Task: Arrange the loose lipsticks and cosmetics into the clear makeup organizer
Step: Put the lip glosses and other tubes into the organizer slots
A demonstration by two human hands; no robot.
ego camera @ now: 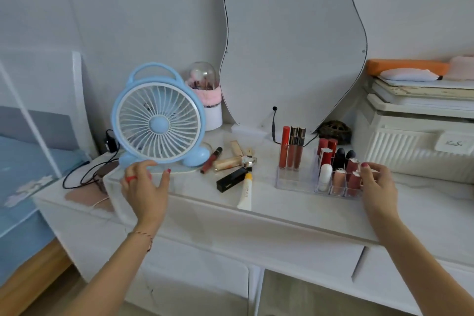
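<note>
Lipsticks and tubes lie loose in a small heap near the middle of the desk (269, 215), between the blue fan (159, 120) toward the left edge and the clear makeup organizer (295, 182) toward the right edge. In the heap I see a black square lipstick (232, 179), a white tube with yellow cap (245, 191) that reaches almost to the front edge, a dark red lip gloss (211, 160) and a pale gold tube (228, 163); some smaller pieces behind them are too blurred to name.

The organizer already holds three tall glosses (292, 147) standing at its back left and several lipsticks upright in the small cells on the right.

The left hand (143, 185) hovers over the desk before the fan base, fingers spread and relaxed, holding nothing. The right hand (377, 182) is at the right wall of the organizer, fingers lightly bent toward it; whether this grip touches the wall or a lipstick I cannot tell, but it closes on nothing clearly.

I judge all these things light and stiff, with smooth, rather slippery cases. The round ones may roll, so it is better to pinch each one across the middle of its body. The white tube is probably soft and should be taken near the cap. The organizer looks light and may slide when something is pushed into a cell.
</note>
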